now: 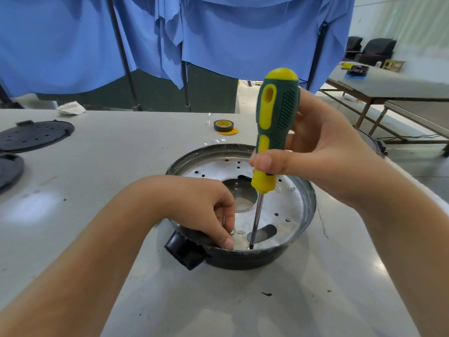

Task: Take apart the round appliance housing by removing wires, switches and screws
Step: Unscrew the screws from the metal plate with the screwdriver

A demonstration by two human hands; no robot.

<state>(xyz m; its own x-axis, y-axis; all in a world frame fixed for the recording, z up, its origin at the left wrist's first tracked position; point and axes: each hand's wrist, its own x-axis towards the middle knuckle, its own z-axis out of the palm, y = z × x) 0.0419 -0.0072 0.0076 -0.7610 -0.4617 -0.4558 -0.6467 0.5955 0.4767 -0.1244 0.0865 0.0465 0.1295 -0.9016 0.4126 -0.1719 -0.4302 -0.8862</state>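
While gripping the upright screwdriver [272, 127], right hand [323, 152]; left hand [206, 210] curled, fingertips inside the housing [301, 207], grip unclear.

The right hand [323, 152] grips an upright screwdriver [274, 127], its tip inside the round housing [301, 229]. The left hand [206, 210] reaches in, fingertips beside the tip.

Tape roll [223, 125], crumpled cloth [71, 108], blue curtain [230, 32] behind the table [121, 152]
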